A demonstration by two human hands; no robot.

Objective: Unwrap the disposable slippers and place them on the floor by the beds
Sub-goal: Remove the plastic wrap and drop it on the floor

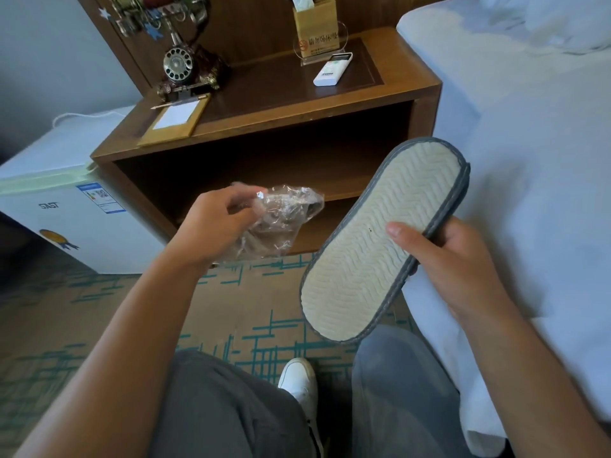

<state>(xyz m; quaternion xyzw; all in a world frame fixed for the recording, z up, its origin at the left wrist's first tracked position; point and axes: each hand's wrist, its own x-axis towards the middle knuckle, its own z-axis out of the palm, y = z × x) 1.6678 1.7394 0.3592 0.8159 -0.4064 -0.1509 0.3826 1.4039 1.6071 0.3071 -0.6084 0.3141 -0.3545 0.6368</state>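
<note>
Grey-trousered knees [231, 408] and a white shoe [299, 380] sit closest, on the patterned carpet [99, 325]; above them the right hand [463, 259] grips the slippers [380, 242] at their right edge, thumb pressed flat on the pale ribbed sole and fingers curled behind. They look like a pair stacked sole outward, though only one sole shows plainly. Their long axis runs diagonally, one rounded end aimed up and right toward the bed [529, 160], the other down and left over the knees; which end is the toe cannot be told. Just beside them, apart, the left hand [215, 223] pinches the crumpled clear plastic wrapper [281, 219], held in front of the wooden nightstand [264, 127]. Unwrapping looks finished, with the slippers out in mid-air above the floor. Next, probably, the wrapper needs discarding, and the slippers want separating, turning sole-down and lowering onto the carpet beside the bed.
</note>
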